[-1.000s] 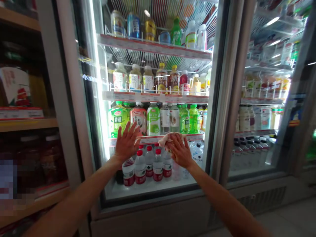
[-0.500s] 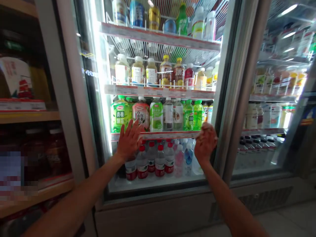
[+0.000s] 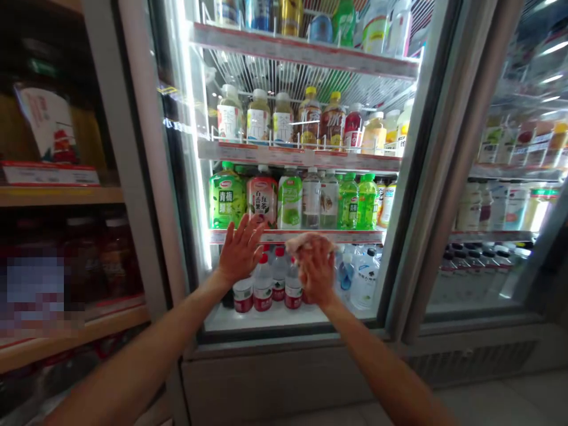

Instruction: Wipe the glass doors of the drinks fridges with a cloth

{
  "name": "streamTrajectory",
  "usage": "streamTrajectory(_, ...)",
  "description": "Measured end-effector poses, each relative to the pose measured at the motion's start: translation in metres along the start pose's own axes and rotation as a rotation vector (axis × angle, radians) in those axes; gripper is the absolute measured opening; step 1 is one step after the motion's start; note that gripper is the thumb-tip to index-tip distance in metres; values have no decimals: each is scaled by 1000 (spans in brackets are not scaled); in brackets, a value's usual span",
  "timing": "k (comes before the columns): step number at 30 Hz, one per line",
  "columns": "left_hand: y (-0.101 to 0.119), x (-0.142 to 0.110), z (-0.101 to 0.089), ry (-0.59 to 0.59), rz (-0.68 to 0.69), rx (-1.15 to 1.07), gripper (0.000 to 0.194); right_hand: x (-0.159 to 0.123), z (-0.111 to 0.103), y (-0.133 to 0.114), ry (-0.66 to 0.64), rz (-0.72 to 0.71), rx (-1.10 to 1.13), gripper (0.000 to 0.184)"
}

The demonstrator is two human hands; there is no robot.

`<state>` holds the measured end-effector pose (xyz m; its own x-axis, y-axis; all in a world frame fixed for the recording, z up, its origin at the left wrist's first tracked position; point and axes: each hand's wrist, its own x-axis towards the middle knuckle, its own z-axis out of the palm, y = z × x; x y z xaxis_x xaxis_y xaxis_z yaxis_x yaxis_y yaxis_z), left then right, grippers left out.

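My left hand [image 3: 240,249] lies flat with its fingers spread against the glass door [image 3: 310,307] of a lit drinks fridge, at the height of the lower shelf. My right hand [image 3: 314,267] is closed on a pale cloth [image 3: 304,241] and presses it to the same glass, just right of the left hand. Behind the glass stand green and pink tea bottles [image 3: 261,200] and, lower down, water bottles with red caps [image 3: 278,278].
A metal door frame [image 3: 426,195] separates this door from a second glass door [image 3: 501,236] at the right, with more drinks behind it. Wooden shelves [image 3: 57,196] with dark jars stand at the left. Grey floor shows at the bottom right.
My right hand with the cloth swung right to the door frame, then came back left to beside my left hand. The left hand stayed flat on the glass. The view shifted slightly.
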<state>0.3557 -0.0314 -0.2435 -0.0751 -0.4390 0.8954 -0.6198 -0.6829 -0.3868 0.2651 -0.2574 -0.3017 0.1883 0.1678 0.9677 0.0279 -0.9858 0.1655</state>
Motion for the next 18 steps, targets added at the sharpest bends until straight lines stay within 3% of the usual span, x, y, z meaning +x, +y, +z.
streamTrajectory(2,-3,-5,-2,-19,25,5,63,4,0,-15,-173,-297,63,50)
streamTrajectory(3,-6,-10,-3,-36,40,6,62,11,-1,-18,-201,-350,69,48)
streamTrajectory(4,-8,-15,-4,-54,54,6,61,21,-2,-19,-177,-317,56,46)
streamTrajectory(7,-17,-35,-11,-106,66,13,60,53,-2,-14,40,57,-24,49)
streamTrajectory(8,-21,-43,-13,-120,61,18,60,58,-1,-14,79,123,-31,50)
streamTrajectory(9,-24,-51,-17,-133,52,22,60,60,0,-16,63,104,-20,50)
streamTrajectory(10,-28,-59,-20,-140,45,26,60,58,2,-21,-5,-9,9,51)
streamTrajectory(13,-40,-80,-30,-147,39,32,61,52,4,-40,-260,-540,135,49)
streamTrajectory(14,-44,-87,-33,-152,34,35,62,55,5,-45,-287,-611,154,49)
streamTrajectory(15,-47,-92,-36,-155,24,42,62,62,5,-51,-270,-587,154,48)
streamTrajectory(18,-55,-105,-43,-164,-36,78,63,85,13,-67,-110,-213,79,50)
